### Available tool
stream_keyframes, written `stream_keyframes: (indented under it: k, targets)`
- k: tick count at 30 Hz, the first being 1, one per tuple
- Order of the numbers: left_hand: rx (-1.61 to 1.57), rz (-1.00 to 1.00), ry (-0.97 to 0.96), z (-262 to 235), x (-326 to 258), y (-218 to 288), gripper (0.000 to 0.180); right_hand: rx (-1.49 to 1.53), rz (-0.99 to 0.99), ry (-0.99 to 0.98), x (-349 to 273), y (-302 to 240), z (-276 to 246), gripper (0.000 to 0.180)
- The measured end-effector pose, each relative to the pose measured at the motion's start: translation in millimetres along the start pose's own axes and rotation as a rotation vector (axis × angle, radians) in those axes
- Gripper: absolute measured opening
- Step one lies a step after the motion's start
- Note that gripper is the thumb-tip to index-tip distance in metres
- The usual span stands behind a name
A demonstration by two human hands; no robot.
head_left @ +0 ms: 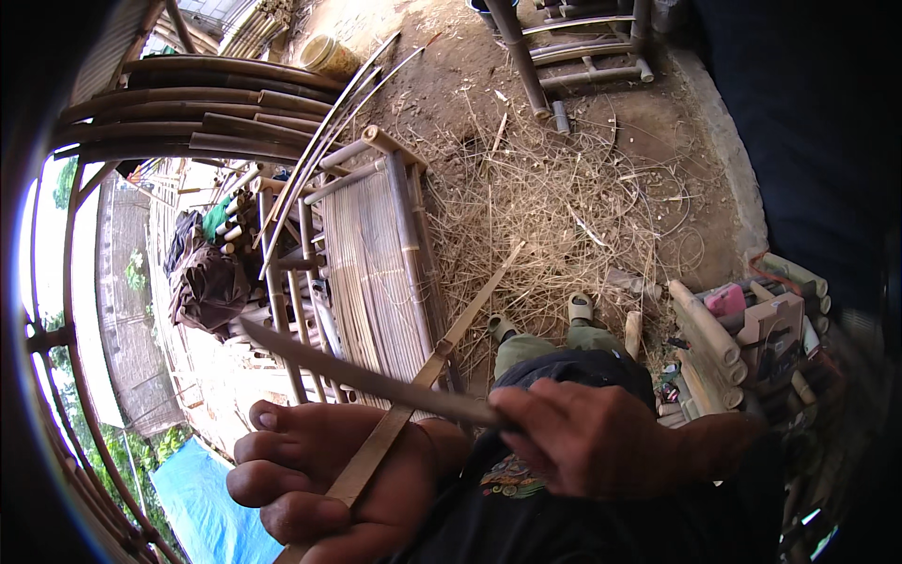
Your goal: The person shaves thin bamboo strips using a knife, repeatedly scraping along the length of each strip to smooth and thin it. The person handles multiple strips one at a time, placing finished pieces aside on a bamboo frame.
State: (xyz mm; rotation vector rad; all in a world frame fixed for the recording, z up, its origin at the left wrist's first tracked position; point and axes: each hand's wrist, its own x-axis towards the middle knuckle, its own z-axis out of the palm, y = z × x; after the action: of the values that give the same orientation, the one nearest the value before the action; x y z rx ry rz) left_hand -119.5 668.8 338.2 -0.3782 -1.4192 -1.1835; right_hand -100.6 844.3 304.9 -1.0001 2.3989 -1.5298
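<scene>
My left hand [348,470] is palm up, its fingers curled around a flat bamboo strip [381,446]. The strip slants across the palm and runs away from me, past the bench, toward the shavings. A darker node shows partway along it. My right hand [587,437] grips a long knife [338,371], its handle hidden inside the closed fingers. The slightly curved blade points left, passing over the strip and above my left fingers. Whether blade and strip touch I cannot tell.
A slatted bamboo bench [362,254] stands ahead on the left, with long thin strips [324,141] leaning over it. Shavings [554,197] cover the ground around my sandalled feet. At right lie cut bamboo pieces [705,329] and a cardboard box [770,329]. A blue tarp [211,498] hangs lower left.
</scene>
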Motion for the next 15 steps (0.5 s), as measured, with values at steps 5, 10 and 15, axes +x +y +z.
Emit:
stream_keyframes:
  k: [5,10,15]
  targets:
    - [-0.027,0.037,-0.070,6,-10,-5,0.050,-0.144,0.257,-0.212,-9,21,18,0.025]
    - [0.002,0.056,0.019,21,-16,-9,0.049,0.042,0.186,0.002,-8,4,5,0.016]
    - [-0.046,0.094,-0.008,23,-15,-2,0.048,-0.125,0.176,-0.066,-8,16,21,0.018]
